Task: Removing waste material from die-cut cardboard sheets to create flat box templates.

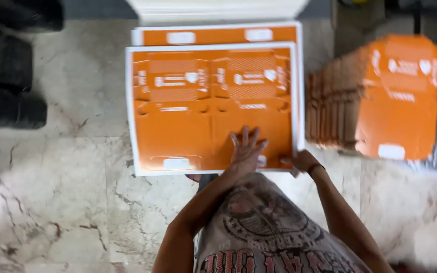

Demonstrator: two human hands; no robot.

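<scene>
orange printed cardboard sheet (211, 108) lies flat on the marble floor (61, 202), on top of another like it. the left hand (246, 146) rests on the sheet's near edge, fingers spread flat, grasping nothing. the right hand (302, 162) pinches the sheet's near right corner. right of the sheet stands a stack of folded orange cartons (380, 96).

cardboard sheet (198, 126): orange, white border | floor (67, 202): cream marble, dark veins
</scene>
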